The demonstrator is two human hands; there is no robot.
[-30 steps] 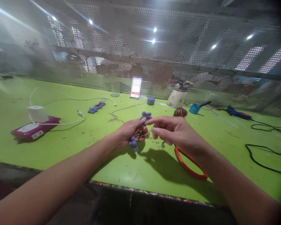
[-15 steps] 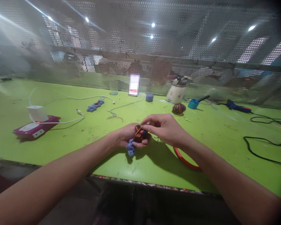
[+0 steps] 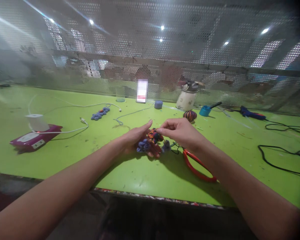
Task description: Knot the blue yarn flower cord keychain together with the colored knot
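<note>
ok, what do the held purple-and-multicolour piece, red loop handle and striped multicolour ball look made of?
Purple-and-multicolour yarn piece: soft, matte yarn, judging by its lumpy puffs and coloured strands; fibre unclear.
Red loop handle: probably smooth plastic, from the even colour and slight sheen.
Striped multicolour ball: likely wound matte yarn, given its curved bands.

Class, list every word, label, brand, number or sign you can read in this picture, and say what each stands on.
No text can be read anywhere.
Bright upright screen: pixelated, unreadable.
Pale bottle: small dark marks, too blurred to tell print from pattern.
Purple power strip: no lettering legible.
Multicoloured yarn piece at the left hand: no lettering visible.
</note>
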